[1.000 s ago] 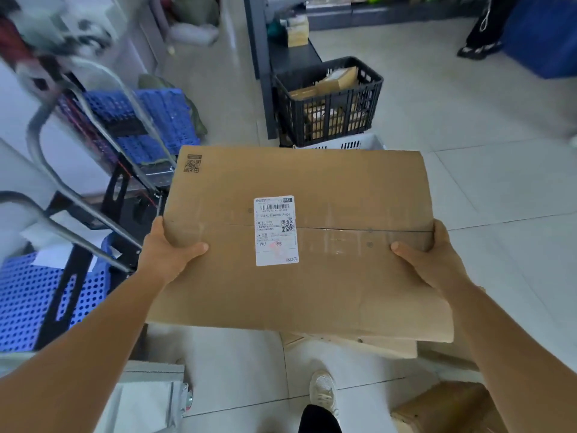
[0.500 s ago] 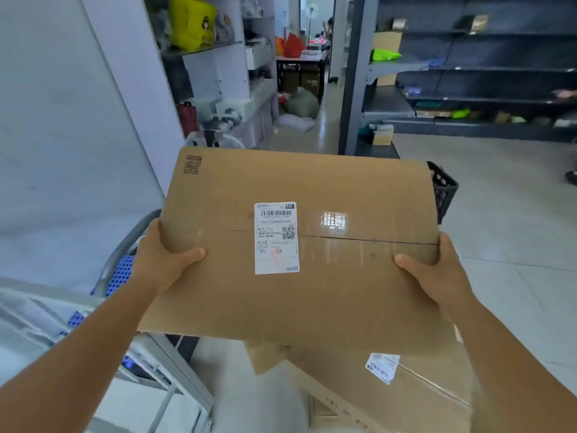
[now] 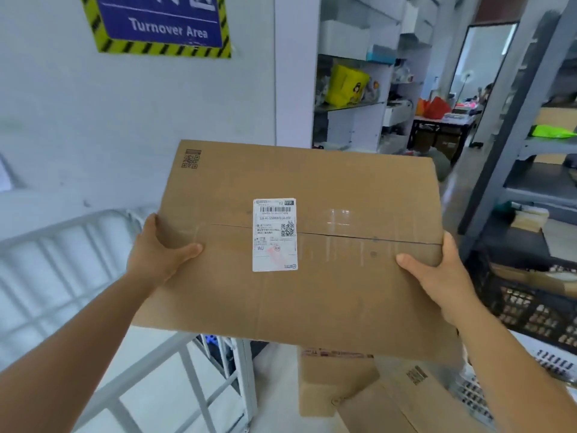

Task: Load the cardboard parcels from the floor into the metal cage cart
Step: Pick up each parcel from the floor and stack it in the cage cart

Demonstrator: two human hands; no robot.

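I hold a large flat cardboard parcel (image 3: 337, 276) with a white shipping label at chest height in front of me. My left hand (image 3: 159, 254) grips its left edge, thumb on top. My right hand (image 3: 437, 276) grips its right edge the same way. The white metal cage cart (image 3: 93, 276) stands to my lower left, its barred side and top rail below and left of the parcel. Two more cardboard parcels (image 3: 337, 382) lie below the held one, partly hidden by it.
A black plastic crate (image 3: 530, 301) with boxes stands at the right, under grey metal shelving (image 3: 530, 145). A white wall with a blue "Turnover Area" sign (image 3: 159, 23) is ahead. White shelves (image 3: 352, 98) with a yellow bag stand behind the parcel.
My view has risen from the floor to the wall and shelves. The parcel has stayed in both hands and come up, and the cage cart now lies at the lower left.
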